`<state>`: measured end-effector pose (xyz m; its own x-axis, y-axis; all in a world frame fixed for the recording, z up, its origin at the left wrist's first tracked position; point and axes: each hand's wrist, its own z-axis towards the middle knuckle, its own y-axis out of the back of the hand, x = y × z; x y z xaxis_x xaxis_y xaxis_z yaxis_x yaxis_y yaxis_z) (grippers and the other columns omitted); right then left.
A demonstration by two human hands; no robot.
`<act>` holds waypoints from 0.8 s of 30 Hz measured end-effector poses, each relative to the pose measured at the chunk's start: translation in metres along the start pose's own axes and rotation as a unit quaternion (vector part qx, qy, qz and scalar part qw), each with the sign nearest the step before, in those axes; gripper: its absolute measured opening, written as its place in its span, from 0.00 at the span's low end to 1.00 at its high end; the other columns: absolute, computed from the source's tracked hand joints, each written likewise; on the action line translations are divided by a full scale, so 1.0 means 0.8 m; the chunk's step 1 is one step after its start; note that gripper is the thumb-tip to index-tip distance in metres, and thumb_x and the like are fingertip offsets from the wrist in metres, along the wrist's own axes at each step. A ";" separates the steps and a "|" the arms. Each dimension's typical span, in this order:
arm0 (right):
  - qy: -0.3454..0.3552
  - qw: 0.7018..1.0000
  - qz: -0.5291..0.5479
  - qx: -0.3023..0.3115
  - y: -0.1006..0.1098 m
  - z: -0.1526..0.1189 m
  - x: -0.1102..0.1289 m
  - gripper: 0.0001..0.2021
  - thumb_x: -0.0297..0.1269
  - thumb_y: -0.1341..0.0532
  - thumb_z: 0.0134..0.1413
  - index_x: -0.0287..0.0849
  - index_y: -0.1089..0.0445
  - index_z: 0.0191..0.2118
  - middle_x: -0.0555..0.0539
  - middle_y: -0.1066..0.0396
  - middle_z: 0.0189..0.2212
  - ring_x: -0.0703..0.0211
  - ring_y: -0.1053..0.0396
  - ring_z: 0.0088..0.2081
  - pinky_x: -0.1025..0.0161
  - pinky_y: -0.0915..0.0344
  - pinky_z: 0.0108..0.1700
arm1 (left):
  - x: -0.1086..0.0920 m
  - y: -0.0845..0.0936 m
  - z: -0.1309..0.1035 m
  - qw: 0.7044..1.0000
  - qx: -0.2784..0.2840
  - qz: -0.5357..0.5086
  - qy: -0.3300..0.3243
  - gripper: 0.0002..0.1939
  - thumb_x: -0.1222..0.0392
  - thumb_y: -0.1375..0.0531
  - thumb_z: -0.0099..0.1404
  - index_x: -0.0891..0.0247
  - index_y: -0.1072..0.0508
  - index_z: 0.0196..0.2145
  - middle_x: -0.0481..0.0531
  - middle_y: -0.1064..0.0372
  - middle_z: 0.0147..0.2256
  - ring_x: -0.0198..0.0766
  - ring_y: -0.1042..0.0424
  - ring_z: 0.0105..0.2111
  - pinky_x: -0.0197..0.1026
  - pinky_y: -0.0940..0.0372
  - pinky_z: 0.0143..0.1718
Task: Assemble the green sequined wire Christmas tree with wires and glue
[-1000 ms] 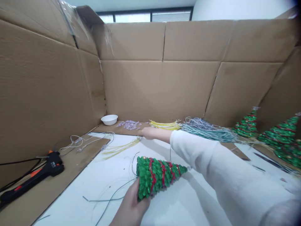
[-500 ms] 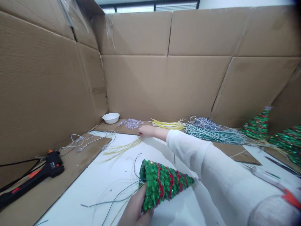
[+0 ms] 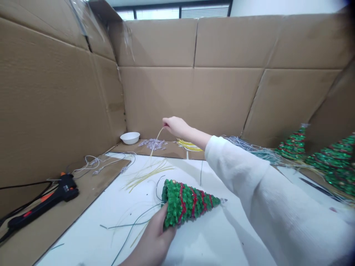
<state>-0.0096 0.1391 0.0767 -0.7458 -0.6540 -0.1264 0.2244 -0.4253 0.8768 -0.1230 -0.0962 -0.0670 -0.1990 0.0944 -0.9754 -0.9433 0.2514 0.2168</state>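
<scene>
My left hand (image 3: 155, 234) grips the open base of a green beaded cone tree (image 3: 191, 203) with red garlands, which lies on its side over the white board (image 3: 91, 221), its clear tip towards the right. Green wires trail from the base to the left. Raised above the far edge of the board, my right hand (image 3: 173, 125) pinches a thin yellow wire (image 3: 156, 142) that hangs down to the left. Below it, a loose spread of yellow wires (image 3: 146, 176) rests on the board.
Behind the board are a white bowl (image 3: 130, 138), clear beads (image 3: 154, 144), yellow-white wires (image 3: 188, 145) and bluish wires (image 3: 246, 147). A black glue gun (image 3: 59, 195) lies left. Green trees (image 3: 294, 145) stand right, near a dark slim tool (image 3: 318, 187). Cardboard walls enclose the table.
My right hand has risen from the board's far edge, lifting a yellow wire. The tree and my left hand appear slightly higher and further left in view.
</scene>
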 end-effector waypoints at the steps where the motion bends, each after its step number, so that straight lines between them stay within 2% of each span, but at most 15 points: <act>1: -0.004 1.000 -0.009 -0.008 0.006 -0.001 -0.001 0.10 0.31 0.49 0.58 0.38 0.32 0.40 0.41 0.27 0.38 0.57 0.33 0.36 0.64 0.46 0.34 | -0.001 0.000 0.000 1.000 -0.001 0.006 0.001 0.18 0.67 0.45 0.55 0.65 0.28 0.44 0.56 0.29 0.41 0.48 0.34 0.41 0.45 0.43 0.50; 4: -0.017 0.999 -0.031 -0.027 0.021 -0.003 -0.005 0.10 0.32 0.49 0.59 0.37 0.31 0.40 0.39 0.27 0.38 0.55 0.32 0.37 0.63 0.45 0.35 | -0.004 -0.001 -0.002 1.000 -0.003 0.011 -0.004 0.19 0.68 0.45 0.55 0.65 0.28 0.45 0.54 0.28 0.39 0.47 0.34 0.41 0.44 0.42 0.48; 8: -0.041 0.997 -0.051 -0.043 0.043 -0.011 -0.017 0.10 0.31 0.48 0.58 0.36 0.30 0.39 0.39 0.27 0.36 0.55 0.32 0.36 0.63 0.44 0.35 | -0.004 -0.001 -0.001 1.000 0.002 -0.006 -0.012 0.20 0.70 0.46 0.54 0.63 0.27 0.45 0.53 0.28 0.42 0.47 0.34 0.43 0.42 0.42 0.48; 12: -0.071 0.992 -0.038 -0.096 0.069 -0.044 -0.046 0.11 0.32 0.49 0.58 0.37 0.30 0.38 0.43 0.27 0.34 0.58 0.33 0.34 0.64 0.43 0.35 | -0.003 0.001 0.002 1.000 -0.002 -0.025 -0.008 0.21 0.70 0.44 0.53 0.63 0.28 0.46 0.55 0.28 0.45 0.48 0.35 0.47 0.43 0.44 0.51; 15: -0.077 0.986 0.004 -0.146 0.087 -0.095 -0.068 0.09 0.32 0.46 0.55 0.38 0.29 0.34 0.47 0.28 0.28 0.62 0.34 0.29 0.65 0.42 0.33 | -0.003 0.002 0.003 1.000 -0.005 -0.028 0.014 0.20 0.68 0.42 0.54 0.64 0.28 0.45 0.56 0.28 0.43 0.49 0.34 0.46 0.44 0.43 0.50; 18: -0.101 0.974 0.066 -0.193 0.111 -0.166 -0.074 0.07 0.33 0.45 0.54 0.38 0.31 0.31 0.49 0.30 0.24 0.64 0.34 0.27 0.65 0.40 0.33 | -0.006 0.004 0.003 0.999 -0.009 -0.034 0.031 0.17 0.66 0.41 0.54 0.65 0.28 0.44 0.55 0.28 0.42 0.49 0.33 0.46 0.44 0.42 0.50; 22: -0.215 0.927 0.208 -0.225 0.147 -0.268 -0.059 0.07 0.34 0.44 0.54 0.40 0.33 0.28 0.49 0.32 0.21 0.64 0.33 0.24 0.64 0.37 0.31 | -0.015 0.007 0.004 0.997 -0.006 -0.006 0.080 0.18 0.64 0.39 0.53 0.66 0.28 0.44 0.55 0.27 0.38 0.52 0.32 0.44 0.46 0.39 0.46; 24: -0.277 0.894 0.265 -0.232 0.158 -0.314 -0.052 0.06 0.34 0.43 0.52 0.41 0.34 0.26 0.47 0.31 0.22 0.63 0.32 0.24 0.63 0.36 0.30 | -0.020 0.009 0.006 0.995 0.006 0.003 0.097 0.22 0.63 0.37 0.52 0.65 0.29 0.46 0.55 0.27 0.39 0.53 0.33 0.46 0.48 0.39 0.47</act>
<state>0.2075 -0.0443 0.0766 -0.6258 -0.4846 0.6112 0.7778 -0.4454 0.4434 -0.1252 -0.0910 -0.0498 -0.2534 -0.0914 -0.9630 -0.9388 0.2635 0.2220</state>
